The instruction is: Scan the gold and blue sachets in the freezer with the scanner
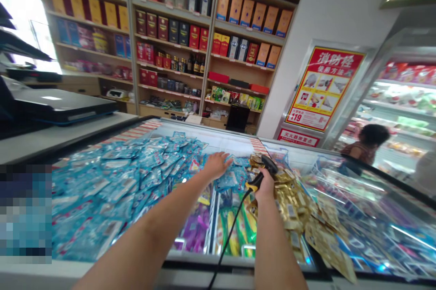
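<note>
My right hand (266,185) is wrapped round the handle of a black and yellow barcode scanner (269,164), whose cable (233,222) runs down toward me. Out ahead, my left hand (217,165) reaches over the blue packets with its fingers stretched apart; whether it touches one I cannot tell. A wide heap of blue packets (119,185) covers the glass top of a freezer, left of that hand. Between the two hands lie a few more blue packets (233,177). Gold packets (289,194) are piled just right of the scanner.
Under the glass show purple packages (195,231) and green-yellow ones (235,231). A black and silver device (64,101) stands on the left counter. Shelves of boxes (172,31) line the back, beside a red fire-hydrant poster (323,90). A person (366,147) is near the lit cooler at right.
</note>
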Tool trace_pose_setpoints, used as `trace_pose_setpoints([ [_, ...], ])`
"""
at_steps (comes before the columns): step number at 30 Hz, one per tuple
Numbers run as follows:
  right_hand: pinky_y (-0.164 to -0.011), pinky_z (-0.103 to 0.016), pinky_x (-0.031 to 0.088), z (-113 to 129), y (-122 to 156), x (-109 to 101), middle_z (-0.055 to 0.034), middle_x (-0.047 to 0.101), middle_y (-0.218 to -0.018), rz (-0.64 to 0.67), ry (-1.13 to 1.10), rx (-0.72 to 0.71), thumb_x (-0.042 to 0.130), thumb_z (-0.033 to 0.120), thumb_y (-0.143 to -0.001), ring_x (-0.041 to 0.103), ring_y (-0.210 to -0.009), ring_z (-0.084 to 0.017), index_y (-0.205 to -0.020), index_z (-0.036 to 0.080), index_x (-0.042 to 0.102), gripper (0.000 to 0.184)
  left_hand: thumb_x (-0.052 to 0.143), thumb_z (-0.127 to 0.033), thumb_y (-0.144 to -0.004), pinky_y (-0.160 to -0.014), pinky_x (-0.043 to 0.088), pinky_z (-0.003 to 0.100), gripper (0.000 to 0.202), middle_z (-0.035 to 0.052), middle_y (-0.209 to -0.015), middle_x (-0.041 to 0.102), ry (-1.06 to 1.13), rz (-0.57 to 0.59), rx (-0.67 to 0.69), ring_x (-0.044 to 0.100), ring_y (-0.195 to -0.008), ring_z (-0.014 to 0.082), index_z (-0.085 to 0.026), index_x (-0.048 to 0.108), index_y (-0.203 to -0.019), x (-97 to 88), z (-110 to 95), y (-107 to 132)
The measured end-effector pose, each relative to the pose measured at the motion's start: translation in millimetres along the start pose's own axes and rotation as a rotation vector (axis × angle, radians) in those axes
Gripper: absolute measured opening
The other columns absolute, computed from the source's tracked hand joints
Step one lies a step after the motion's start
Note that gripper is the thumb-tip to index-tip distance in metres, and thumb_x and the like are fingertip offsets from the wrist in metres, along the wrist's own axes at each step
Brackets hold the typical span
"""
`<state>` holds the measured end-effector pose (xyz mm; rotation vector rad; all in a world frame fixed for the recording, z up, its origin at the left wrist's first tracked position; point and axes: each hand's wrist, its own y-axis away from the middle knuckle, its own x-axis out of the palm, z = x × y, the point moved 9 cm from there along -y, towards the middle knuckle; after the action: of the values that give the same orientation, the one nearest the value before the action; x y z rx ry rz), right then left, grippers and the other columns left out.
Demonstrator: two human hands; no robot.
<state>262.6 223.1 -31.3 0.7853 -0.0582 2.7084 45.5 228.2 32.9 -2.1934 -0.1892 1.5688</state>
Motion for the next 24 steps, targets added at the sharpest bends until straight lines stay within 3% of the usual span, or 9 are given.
trace_pose_setpoints([
  [3,-0.049,-0.024,0.047,2.6,12.6,7.1,0.0013,0.064,-0.064,-0.034,-0.115,0.037,0.062,0.027,-0.063,0.063,-0.063,-0.016,-0.073,0.02,0.057,0.013,0.042,-0.033,-0.086,-0.101,0.029,0.048,0.043,0.0139,-0.135,0.049,-0.257,-0.066,-0.092,0.039,-0.126,0.0332,-0.019,0.055,-0.125,-25.6,41.0,-4.0],
  [6,-0.057,-0.022,0.051,-2.5,39.0,46.8,-0.0011,0.069,-0.082,0.179,-0.166,0.117,0.063,0.026,-0.064,0.067,-0.082,-0.018,-0.078,0.02,0.061,0.016,0.054,-0.018,-0.076,-0.104,0.02,0.05,0.04,0.0168,-0.128,0.055,-0.383,0.034,-0.086,0.036,-0.128,0.0361,-0.015,0.063,-0.115,-34.0,72.8,-8.3],
  [9,-0.064,-0.025,0.053,-26.0,80.1,94.2,-0.0023,0.069,-0.092,0.441,-0.203,0.264,0.067,0.027,-0.063,0.065,-0.094,-0.021,-0.084,0.02,0.062,0.023,0.061,-0.014,-0.068,-0.106,0.012,0.052,0.034,0.0156,-0.114,0.064,-0.407,0.096,-0.08,0.034,-0.13,0.0369,-0.016,0.07,-0.101,-34.4,87.9,-13.7],
  [12,-0.076,-0.028,0.053,-63.1,113.6,122.1,-0.0026,0.069,-0.092,0.547,-0.234,0.434,0.068,0.024,-0.061,0.065,-0.096,-0.021,-0.085,0.018,0.062,0.024,0.066,-0.011,-0.063,-0.106,0.012,0.051,0.02,0.0135,-0.096,0.071,-0.407,0.141,-0.066,0.04,-0.126,0.0367,-0.018,0.073,-0.081,-26.9,86.9,-21.2],
  [15,-0.074,-0.025,0.053,-94.8,120.1,122.9,-0.0029,0.068,-0.077,0.472,-0.156,0.535,0.066,0.021,-0.062,0.066,-0.08,-0.016,-0.078,0.015,0.063,0.017,0.066,-0.011,-0.066,-0.103,0.019,0.047,0.01,0.0134,-0.081,0.073,-0.366,0.147,-0.047,0.055,-0.11,0.0331,-0.018,0.072,-0.068,-21.9,78.9,-27.1],
  [18,-0.072,-0.022,0.052,-101.1,110.0,116.7,-0.0013,0.066,-0.068,0.422,-0.126,0.535,0.066,0.02,-0.062,0.064,-0.067,-0.011,-0.074,0.014,0.064,0.014,0.065,-0.012,-0.069,-0.098,0.027,0.043,0.008,0.015,-0.074,0.072,-0.284,0.095,-0.065,0.064,-0.092,0.0286,-0.016,0.071,-0.067,-29.9,72.8,-27.9],
  [24,-0.077,-0.029,0.053,-86.5,95.5,108.0,-0.0006,0.067,-0.075,0.395,-0.131,0.459,0.069,0.023,-0.06,0.063,-0.075,-0.014,-0.073,0.017,0.064,0.015,0.044,-0.027,-0.088,-0.08,0.042,0.037,0.029,0.016,-0.087,0.07,-0.024,-0.212,-0.27,0.065,-0.089,0.0274,-0.013,0.066,-0.1,-75.9,78.8,-1.2],
])
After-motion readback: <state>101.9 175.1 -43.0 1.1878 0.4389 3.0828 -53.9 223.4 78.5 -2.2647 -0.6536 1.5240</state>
